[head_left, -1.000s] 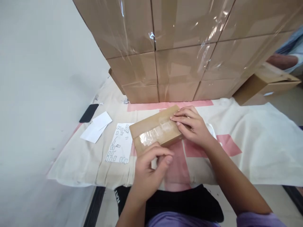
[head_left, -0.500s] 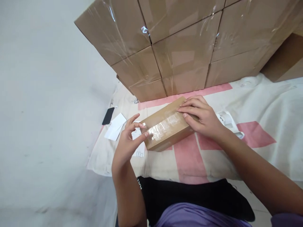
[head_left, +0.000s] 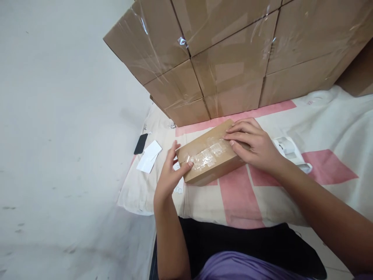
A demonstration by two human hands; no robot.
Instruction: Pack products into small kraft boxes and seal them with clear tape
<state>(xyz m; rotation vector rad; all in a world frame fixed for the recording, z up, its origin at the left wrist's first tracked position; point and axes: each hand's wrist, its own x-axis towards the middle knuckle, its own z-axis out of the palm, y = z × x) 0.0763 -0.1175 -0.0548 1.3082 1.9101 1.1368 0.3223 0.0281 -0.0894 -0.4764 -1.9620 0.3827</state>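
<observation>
A small brown cardboard box point(head_left: 208, 153) lies at a slant on the bedspread, with a strip of shiny clear tape point(head_left: 205, 157) along its top. My left hand point(head_left: 171, 175) holds the box's left end, its thumb on the end of the tape and its fingers bent round the far corner, partly hidden. At the right end, my right hand point(head_left: 253, 144) grips the box, fingers together across the top and thumb near the closer edge. Just right of that hand is a white plastic tape dispenser point(head_left: 293, 151), partly covered by my forearm.
Large cardboard boxes point(head_left: 233, 66) wrapped in clear film stand stacked behind. On the left lie a black phone point(head_left: 141, 144) and folded white papers point(head_left: 149, 157); another printed sheet point(head_left: 178, 186) is partly under the box. A cream and pink bedspread point(head_left: 239, 198) covers the surface, ending beside a pale wall point(head_left: 58, 116).
My left thumb and fingers have come down onto the box's left end, where they were pinched at the tape end before. My right hand stays on the box. The view has shifted slightly left.
</observation>
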